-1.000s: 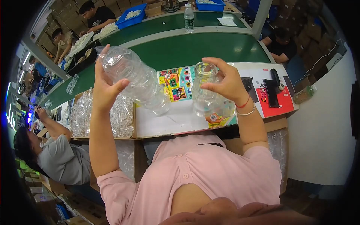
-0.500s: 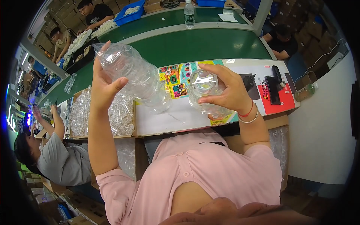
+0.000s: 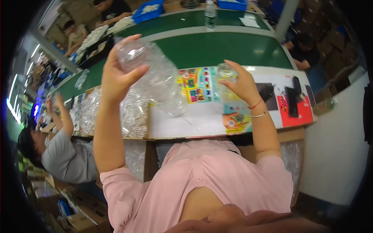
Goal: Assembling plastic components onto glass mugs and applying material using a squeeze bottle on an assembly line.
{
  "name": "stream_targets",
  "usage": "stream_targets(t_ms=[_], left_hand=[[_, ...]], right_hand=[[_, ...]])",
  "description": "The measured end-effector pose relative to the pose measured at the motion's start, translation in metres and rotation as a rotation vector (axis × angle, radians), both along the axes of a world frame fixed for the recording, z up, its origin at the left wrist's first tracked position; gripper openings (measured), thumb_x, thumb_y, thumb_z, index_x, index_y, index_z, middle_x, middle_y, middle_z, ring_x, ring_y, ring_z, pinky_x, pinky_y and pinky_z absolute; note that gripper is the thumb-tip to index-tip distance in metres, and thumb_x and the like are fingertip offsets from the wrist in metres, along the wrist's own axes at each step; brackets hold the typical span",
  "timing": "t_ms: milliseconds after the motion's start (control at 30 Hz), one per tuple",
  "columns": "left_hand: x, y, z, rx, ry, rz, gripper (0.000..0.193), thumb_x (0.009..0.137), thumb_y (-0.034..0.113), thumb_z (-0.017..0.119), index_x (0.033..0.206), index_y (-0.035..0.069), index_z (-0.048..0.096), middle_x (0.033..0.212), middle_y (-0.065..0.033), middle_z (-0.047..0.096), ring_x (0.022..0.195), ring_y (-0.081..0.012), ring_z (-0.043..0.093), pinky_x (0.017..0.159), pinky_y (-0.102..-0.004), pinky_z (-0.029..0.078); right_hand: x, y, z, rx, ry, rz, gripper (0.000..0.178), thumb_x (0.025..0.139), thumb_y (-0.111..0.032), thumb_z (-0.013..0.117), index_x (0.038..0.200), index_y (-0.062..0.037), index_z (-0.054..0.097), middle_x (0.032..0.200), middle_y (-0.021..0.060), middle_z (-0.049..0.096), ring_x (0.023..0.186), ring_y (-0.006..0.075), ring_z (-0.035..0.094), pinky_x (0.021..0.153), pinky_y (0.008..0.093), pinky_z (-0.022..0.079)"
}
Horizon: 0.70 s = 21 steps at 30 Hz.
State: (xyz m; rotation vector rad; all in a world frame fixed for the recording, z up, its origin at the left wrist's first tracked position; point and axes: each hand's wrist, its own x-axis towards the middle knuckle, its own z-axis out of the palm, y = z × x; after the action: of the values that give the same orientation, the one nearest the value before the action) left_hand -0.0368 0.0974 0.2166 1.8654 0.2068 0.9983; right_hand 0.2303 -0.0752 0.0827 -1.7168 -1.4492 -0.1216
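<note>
My left hand (image 3: 119, 75) is raised over the left of the board, fingers and thumb closed round a clear crinkled plastic bag (image 3: 157, 75). Rounded clear plastic shapes show through the film, and its loose end droops toward the white board (image 3: 171, 124). On the right, my right hand (image 3: 244, 84) grips a clear round plastic container (image 3: 227, 73) between thumb and fingers, above a colourful printed sheet (image 3: 198, 87). Its lower part is blurred. Between the bag and this container there is a gap.
A carton of clear plastic pieces (image 3: 134, 112) stands at the left. Behind the board runs a green conveyor belt (image 3: 233, 50) with a water bottle (image 3: 210, 17). A dark phone (image 3: 291, 101) lies at the right. A co-worker in grey (image 3: 68, 155) sits at the left.
The whole view has shifted, so the surroundings appear farther right. My right hand has moved a little away from me, and its container now looks narrower. My left hand still holds the bag.
</note>
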Motion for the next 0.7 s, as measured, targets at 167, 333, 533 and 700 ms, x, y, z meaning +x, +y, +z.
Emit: stream_targets(t_ms=[167,333,533,700], left_hand=[[0.006,0.011,0.033,-0.067,-0.237,0.030,0.053,0.069,0.009,0.073,0.117,0.004,0.049,0.103,-0.0061,0.058,0.092,-0.0145,0.057,0.082,-0.0260,0.045],[-0.026,0.054,0.067,-0.006,-0.641,0.294,0.035,0.079,0.022,0.063,0.105,0.003,0.050,0.099,-0.0100,0.058,0.092,-0.0227,0.057,0.081,-0.0370,0.047],[-0.037,0.049,0.099,-0.045,-0.709,0.385,0.043,0.080,0.031,0.057,0.112,0.005,0.049,0.106,-0.0097,0.055,0.098,-0.0236,0.054,0.083,-0.0377,0.045],[-0.037,0.050,0.096,-0.135,-0.683,0.320,0.045,0.080,0.033,0.056,0.113,0.004,0.047,0.109,-0.0103,0.053,0.100,-0.0263,0.053,0.086,-0.0425,0.043]], right_hand=[[0.026,-0.005,-0.019,-0.125,0.246,-0.113,0.064,0.066,-0.014,0.074,0.123,-0.0082,0.045,0.108,0.0148,0.058,0.100,0.0274,0.056,0.083,0.0312,0.044],[0.006,-0.013,0.011,0.144,-0.221,-0.224,0.055,0.073,-0.018,0.069,0.122,-0.0065,0.046,0.116,0.0112,0.054,0.081,0.0201,0.058,0.065,0.0260,0.044],[-0.058,0.006,0.068,0.227,-0.049,0.130,0.058,0.072,-0.026,0.070,0.121,-0.0054,0.046,0.119,0.0102,0.052,0.066,0.0112,0.045,0.053,0.0205,0.035],[-0.100,0.061,0.122,0.213,0.126,0.399,0.077,0.068,-0.024,0.073,0.131,-0.0071,0.032,0.119,0.0052,0.053,0.053,0.0039,0.032,0.049,0.0176,0.032]])
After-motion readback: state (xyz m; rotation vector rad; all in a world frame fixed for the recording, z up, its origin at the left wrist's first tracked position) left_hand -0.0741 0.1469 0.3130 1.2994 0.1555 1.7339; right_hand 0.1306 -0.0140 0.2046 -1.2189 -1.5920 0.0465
